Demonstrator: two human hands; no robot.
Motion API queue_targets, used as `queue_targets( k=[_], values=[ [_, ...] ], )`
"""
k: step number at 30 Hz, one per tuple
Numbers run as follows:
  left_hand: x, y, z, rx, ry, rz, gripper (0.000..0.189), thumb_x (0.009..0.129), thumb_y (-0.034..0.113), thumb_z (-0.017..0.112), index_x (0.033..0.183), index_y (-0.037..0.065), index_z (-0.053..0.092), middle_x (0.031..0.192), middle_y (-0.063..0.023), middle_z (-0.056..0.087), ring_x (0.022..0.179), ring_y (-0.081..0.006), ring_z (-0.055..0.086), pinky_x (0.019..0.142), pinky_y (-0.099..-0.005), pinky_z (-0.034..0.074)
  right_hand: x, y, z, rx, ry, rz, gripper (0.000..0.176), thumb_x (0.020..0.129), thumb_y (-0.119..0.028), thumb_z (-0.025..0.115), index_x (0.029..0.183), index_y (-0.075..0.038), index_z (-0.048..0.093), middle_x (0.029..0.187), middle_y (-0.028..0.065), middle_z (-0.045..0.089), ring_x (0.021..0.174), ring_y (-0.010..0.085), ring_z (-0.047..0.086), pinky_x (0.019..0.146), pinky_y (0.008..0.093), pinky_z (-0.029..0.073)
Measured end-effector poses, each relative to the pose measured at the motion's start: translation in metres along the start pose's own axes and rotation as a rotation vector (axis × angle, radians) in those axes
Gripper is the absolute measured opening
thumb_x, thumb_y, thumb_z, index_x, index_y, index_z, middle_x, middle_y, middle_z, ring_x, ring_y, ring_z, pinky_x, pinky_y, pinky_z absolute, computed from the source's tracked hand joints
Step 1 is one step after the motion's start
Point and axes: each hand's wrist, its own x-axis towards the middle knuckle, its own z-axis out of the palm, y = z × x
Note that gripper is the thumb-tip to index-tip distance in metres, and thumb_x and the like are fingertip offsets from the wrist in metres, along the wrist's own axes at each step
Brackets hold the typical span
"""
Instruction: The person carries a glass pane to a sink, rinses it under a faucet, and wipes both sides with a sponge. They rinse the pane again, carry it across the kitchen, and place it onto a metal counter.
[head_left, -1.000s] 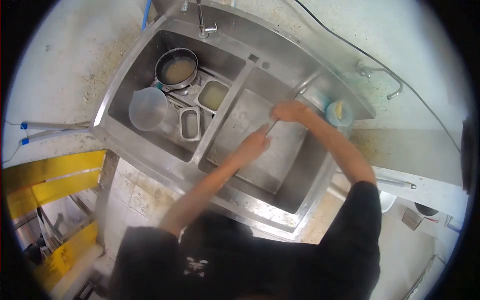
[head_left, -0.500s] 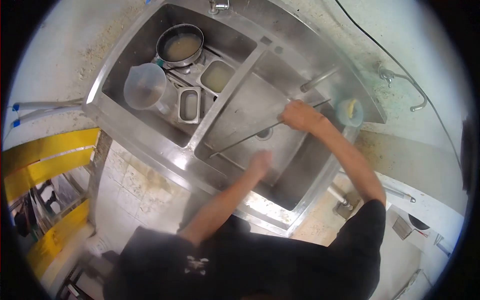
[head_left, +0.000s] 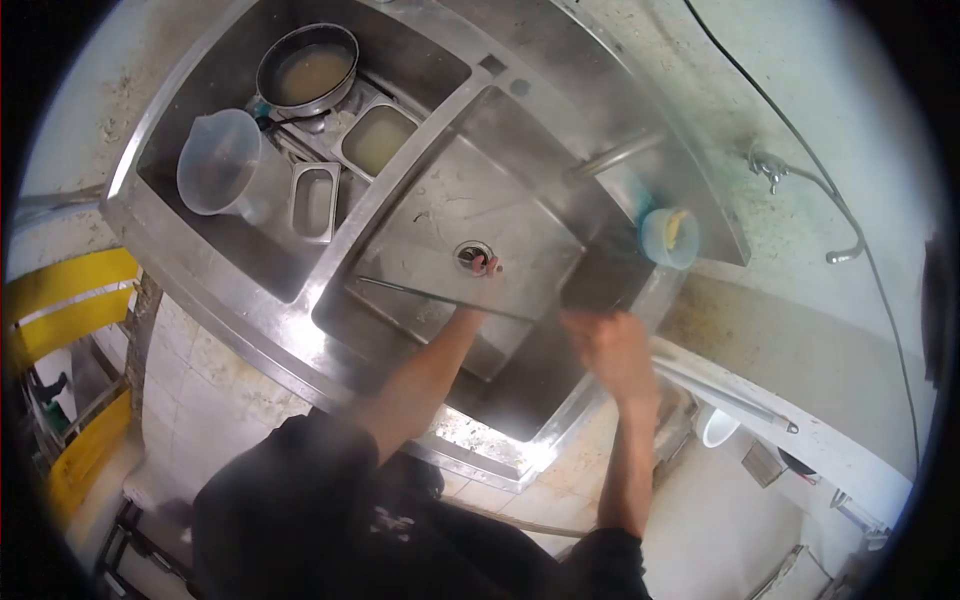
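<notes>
My left hand [head_left: 486, 284] reaches into the right sink basin [head_left: 440, 215], its fingertips at the round drain [head_left: 470, 250]. The hand is smeared, so whether the fingers pinch anything cannot be made out. A long thin dark rod [head_left: 420, 292] slants across the basin and passes over my left hand or wrist. To the right, near the basin's edge, my blurred right hand [head_left: 615, 350] is closed at the rod's right end, where the rod itself fades into blur.
The left basin holds a pan of cloudy liquid [head_left: 308, 75], a translucent measuring jug [head_left: 215, 165] and two metal containers [head_left: 380, 140] [head_left: 315, 205]. A cup with something yellow [head_left: 668, 240] stands on the right rim. A tap [head_left: 775, 170] is on the wall.
My right hand has drawn back toward my body, pulling the rod's right end lower. My left hand has moved onto the drain. The view has shifted, with the sink now further left.
</notes>
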Motion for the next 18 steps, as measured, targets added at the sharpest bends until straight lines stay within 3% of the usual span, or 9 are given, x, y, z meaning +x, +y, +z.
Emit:
queue_targets(
  k=[1, 4, 5, 7, 8, 9, 11, 15, 18],
  values=[
    [-0.003, 0.003, -0.003, 0.009, 0.001, -0.010, 0.028, 0.092, 0.041, 0.043, 0.111, 0.024, 0.054, 0.126, -0.0068, 0.052, 0.120, -0.0268, 0.043, 0.102, -0.0429, 0.036, -0.019, 0.000, 0.006, 0.140, 0.085, 0.062, 0.027, 0.069, -0.002, 0.065, 0.094, -0.009, 0.072, 0.086, 0.0141, 0.069, 0.072, 0.0312, 0.065, 0.068, 0.0402, 0.051],
    [-0.010, 0.009, -0.007, 0.982, 0.186, -0.005, 0.066, 0.090, 0.065, 0.036, 0.137, 0.019, 0.036, 0.139, -0.0110, 0.044, 0.125, -0.0260, 0.042, 0.106, -0.0448, 0.030, -0.067, -0.007, 0.025, 0.337, 0.243, 0.196, 0.031, 0.067, 0.002, 0.066, 0.096, -0.007, 0.071, 0.089, 0.0129, 0.069, 0.073, 0.0286, 0.067, 0.067, 0.0368, 0.052],
    [-0.010, 0.012, 0.004, 0.988, 0.180, -0.005, 0.066, 0.090, 0.065, 0.036, 0.137, 0.019, 0.036, 0.139, -0.0110, 0.044, 0.125, -0.0260, 0.042, 0.106, -0.0448, 0.030, -0.079, -0.009, 0.032, 0.391, 0.310, 0.258, 0.030, 0.068, 0.003, 0.066, 0.096, -0.006, 0.071, 0.093, 0.0117, 0.069, 0.074, 0.0272, 0.068, 0.067, 0.0353, 0.053],
    [-0.015, 0.020, 0.029, 0.817, 0.422, -0.167, 0.094, 0.082, 0.080, 0.027, 0.146, 0.012, 0.018, 0.146, -0.0123, 0.035, 0.133, -0.0263, 0.035, 0.111, -0.0467, 0.019, -0.095, -0.018, 0.041, 0.382, 0.361, 0.302, 0.022, 0.072, 0.001, 0.068, 0.093, -0.004, 0.071, 0.089, 0.0130, 0.070, 0.075, 0.0265, 0.069, 0.067, 0.0336, 0.053],
    [-0.030, 0.017, 0.084, 0.953, 0.450, -0.252, 0.105, 0.075, 0.087, 0.021, 0.147, 0.010, 0.017, 0.150, -0.0121, 0.029, 0.138, -0.0275, 0.029, 0.113, -0.0470, 0.010, -0.098, -0.026, 0.042, 0.435, 0.333, 0.441, 0.017, 0.076, -0.005, 0.069, 0.093, -0.003, 0.071, 0.089, 0.0143, 0.070, 0.077, 0.0278, 0.069, 0.069, 0.0334, 0.053],
    [-0.035, 0.014, 0.099, 0.960, 0.449, -0.260, 0.105, 0.075, 0.087, 0.021, 0.147, 0.010, 0.017, 0.150, -0.0121, 0.029, 0.138, -0.0275, 0.029, 0.113, -0.0470, 0.010, -0.102, -0.032, 0.043, 0.487, 0.300, 0.583, 0.015, 0.080, -0.011, 0.070, 0.093, -0.003, 0.072, 0.090, 0.0157, 0.069, 0.080, 0.0292, 0.069, 0.071, 0.0332, 0.052],
    [-0.035, 0.015, 0.112, 1.009, 0.496, -0.192, 0.075, 0.080, 0.080, 0.036, 0.117, 0.016, 0.048, 0.118, -0.0066, 0.054, 0.120, -0.0223, 0.044, 0.109, -0.0467, 0.018, -0.107, -0.035, 0.054, 0.532, 0.364, 0.595, 0.015, 0.081, -0.012, 0.070, 0.092, -0.002, 0.072, 0.088, 0.0151, 0.070, 0.079, 0.0278, 0.069, 0.071, 0.0322, 0.052],
    [-0.019, 0.026, 0.119, 1.252, 0.498, -0.375, 0.084, 0.077, 0.085, 0.025, 0.115, 0.013, 0.044, 0.122, -0.0083, 0.051, 0.122, -0.0228, 0.042, 0.111, -0.0452, 0.014, -0.116, -0.039, 0.074, 0.614, 0.508, 0.642, 0.014, 0.082, -0.010, 0.070, 0.090, 0.001, 0.071, 0.083, 0.0173, 0.070, 0.071, 0.0251, 0.070, 0.064, 0.0296, 0.052],
    [-0.007, 0.022, 0.117, 1.445, 0.476, -0.392, 0.086, 0.078, 0.085, 0.018, 0.112, 0.011, 0.046, 0.111, -0.0084, 0.054, 0.108, -0.0185, 0.050, 0.104, -0.0419, 0.026, -0.124, -0.043, 0.089, 0.738, 0.521, 0.765, 0.017, 0.084, -0.012, 0.070, 0.091, 0.003, 0.071, 0.083, 0.0170, 0.070, 0.073, 0.0213, 0.070, 0.065, 0.0289, 0.053]
  ],
)
